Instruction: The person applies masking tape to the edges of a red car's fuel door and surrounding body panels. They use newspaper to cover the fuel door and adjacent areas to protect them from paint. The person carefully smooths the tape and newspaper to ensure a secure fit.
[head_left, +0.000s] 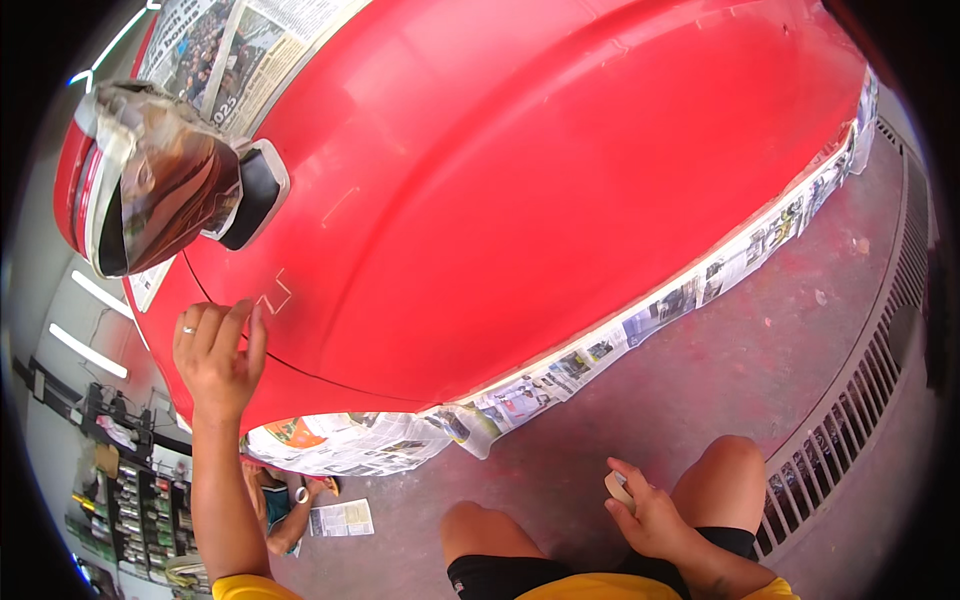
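A glossy red car body panel fills the space before me, with a panel seam running across its near left part. My left hand, wearing a ring, is raised over the panel by that seam. Its fingers are bent and their tips partly hidden, so I cannot tell whether it touches the panel or pinches anything. Beside the thumb, a thin pale angled line shows on the red surface; tape or reflection, I cannot tell. My right hand, low above my thigh, grips a roll of masking tape.
Newspaper masking runs along the panel's lower edge and covers a rounded section. A partly wrapped side mirror juts out at left. Another person's arm is low beside a loose newspaper sheet. A floor grate curves at right.
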